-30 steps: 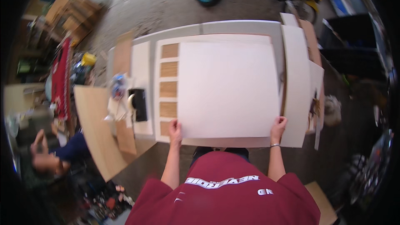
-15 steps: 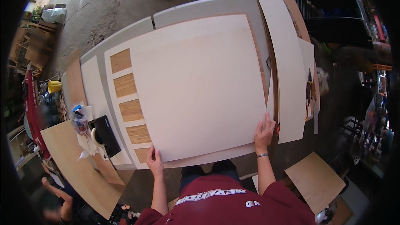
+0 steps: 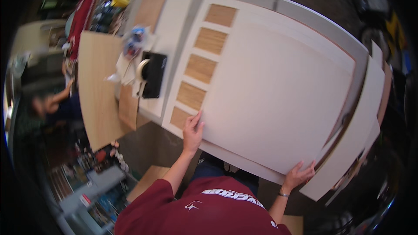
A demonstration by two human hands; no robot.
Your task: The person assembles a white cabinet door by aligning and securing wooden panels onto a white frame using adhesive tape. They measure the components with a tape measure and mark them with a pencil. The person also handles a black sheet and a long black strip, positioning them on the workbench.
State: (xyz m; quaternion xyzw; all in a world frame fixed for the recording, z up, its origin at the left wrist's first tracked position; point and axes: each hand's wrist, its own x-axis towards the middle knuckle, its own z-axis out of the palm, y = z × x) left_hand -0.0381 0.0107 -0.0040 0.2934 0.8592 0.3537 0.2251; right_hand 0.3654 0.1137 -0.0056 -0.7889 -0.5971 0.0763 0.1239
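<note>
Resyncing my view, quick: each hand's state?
Left hand: at the near-left corner of the large white rectangular sheet; grip unclear.
Right hand: at its near-right corner; grip unclear.

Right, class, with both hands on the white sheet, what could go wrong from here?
The white sheet could skew, as the left hand and right hand touch it only around its near corners. If it slid left, it might cover the wood-grain rectangles right beside it.
</note>
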